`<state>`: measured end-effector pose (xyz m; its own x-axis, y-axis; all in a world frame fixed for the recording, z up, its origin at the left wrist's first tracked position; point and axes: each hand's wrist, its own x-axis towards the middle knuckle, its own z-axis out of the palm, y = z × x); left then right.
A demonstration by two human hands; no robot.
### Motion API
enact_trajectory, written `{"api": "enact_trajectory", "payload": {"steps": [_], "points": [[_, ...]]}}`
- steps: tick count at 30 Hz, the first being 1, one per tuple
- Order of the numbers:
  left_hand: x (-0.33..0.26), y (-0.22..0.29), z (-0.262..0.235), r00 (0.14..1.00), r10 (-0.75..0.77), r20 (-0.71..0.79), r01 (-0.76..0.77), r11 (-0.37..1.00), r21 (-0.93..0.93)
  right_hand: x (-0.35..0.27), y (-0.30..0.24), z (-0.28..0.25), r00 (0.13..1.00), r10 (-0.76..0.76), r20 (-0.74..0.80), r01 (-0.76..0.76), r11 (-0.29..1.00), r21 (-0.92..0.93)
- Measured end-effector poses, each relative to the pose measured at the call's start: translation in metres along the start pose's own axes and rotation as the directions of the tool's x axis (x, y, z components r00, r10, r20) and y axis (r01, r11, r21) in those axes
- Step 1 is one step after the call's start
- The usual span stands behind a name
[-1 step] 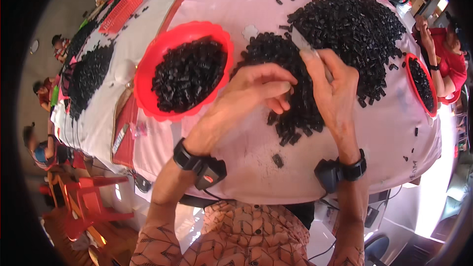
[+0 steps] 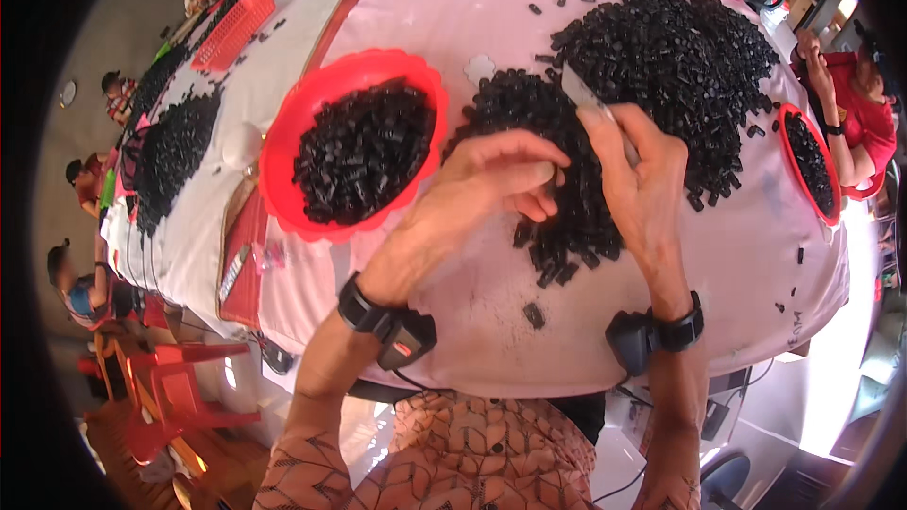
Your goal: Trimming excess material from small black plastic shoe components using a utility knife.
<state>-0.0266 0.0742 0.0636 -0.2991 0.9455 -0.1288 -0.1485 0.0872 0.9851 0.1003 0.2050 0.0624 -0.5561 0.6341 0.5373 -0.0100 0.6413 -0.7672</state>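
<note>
Over the black pieces (image 2: pixel 567 217), left hand (image 2: pixel 477 194) meets blade-holding right hand (image 2: pixel 642 189).

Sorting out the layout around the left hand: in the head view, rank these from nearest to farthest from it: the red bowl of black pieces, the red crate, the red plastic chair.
From the left hand:
1. Red bowl, just to its left.
2. Red crate, far up the table, upper left.
3. Red plastic chair, lower left, on the floor.

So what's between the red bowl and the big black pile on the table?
A smaller heap of black pieces, with the left hand beside it, seen in the head view.
</note>
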Motion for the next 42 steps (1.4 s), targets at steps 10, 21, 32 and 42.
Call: {"api": "enact_trajectory", "payload": {"steps": [10, 21, 32, 42], "points": [[0.0, -0.027, -0.015, 0.989, 0.139, -0.048, -0.147, 0.962, -0.231, 0.003, 0.006, 0.002, 0.996, 0.003, 0.088, 0.003, 0.998, -0.062], [-0.001, -0.033, -0.016, 0.971, 0.203, -0.127, -0.228, 0.946, -0.231, -0.001, 0.016, 0.004, 0.995, -0.072, 0.067, 0.083, 0.983, -0.162], [-0.004, -0.029, -0.012, 0.964, 0.177, -0.197, -0.221, 0.947, -0.233, -0.005, 0.013, 0.006, 0.991, -0.069, 0.112, 0.087, 0.982, -0.17], [-0.004, -0.034, -0.012, 0.961, 0.164, -0.224, -0.218, 0.945, -0.243, -0.008, 0.015, 0.009, 0.987, -0.09, 0.134, 0.115, 0.976, -0.186]]}}
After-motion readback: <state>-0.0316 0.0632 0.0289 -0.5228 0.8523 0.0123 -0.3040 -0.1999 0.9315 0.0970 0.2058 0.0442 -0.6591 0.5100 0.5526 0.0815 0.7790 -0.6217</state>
